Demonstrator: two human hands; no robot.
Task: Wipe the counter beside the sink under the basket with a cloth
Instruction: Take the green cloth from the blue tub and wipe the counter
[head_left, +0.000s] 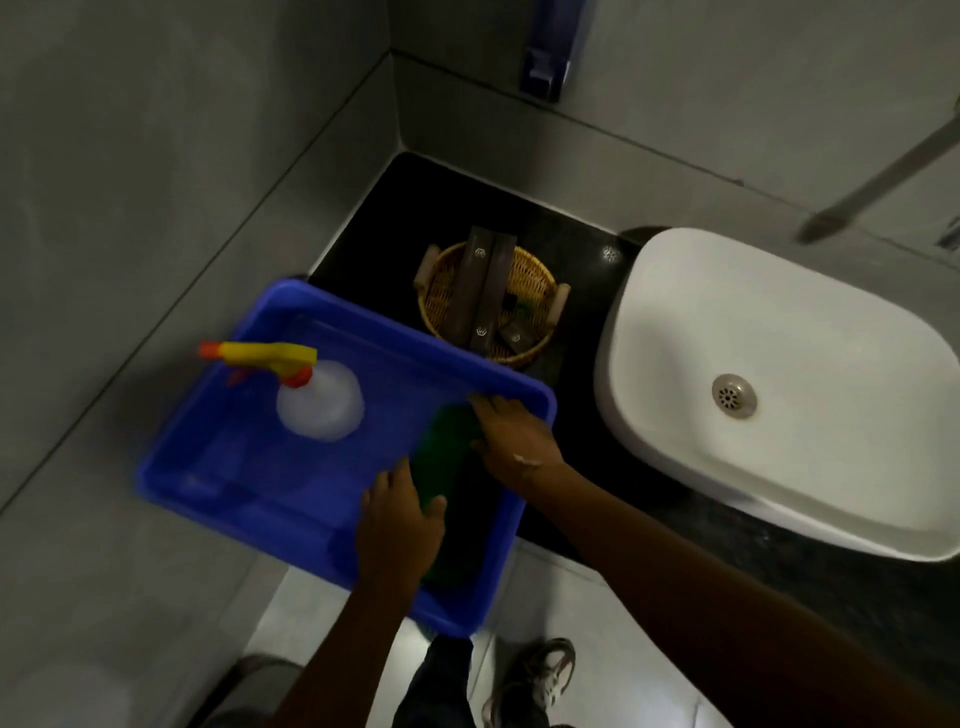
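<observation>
A blue plastic tub (249, 467) sits over the counter's front left edge. Inside it lies a green cloth (447, 441), and both hands are on it. My left hand (397, 530) presses the cloth's near end, fingers curled around it. At the cloth's far end my right hand (511, 436) rests by the tub's right rim, fingers bent over the fabric. A woven basket (441, 296) with dark flat boxes stands on the black counter (374, 249) behind the tub, left of the white sink (779, 364).
A clear spray bottle (319, 400) with a yellow and orange trigger stands in the tub's left half. Grey tiled walls close the counter at the left and back. A faucet spout (831, 218) reaches over the sink. My shoe (540, 680) shows on the floor below.
</observation>
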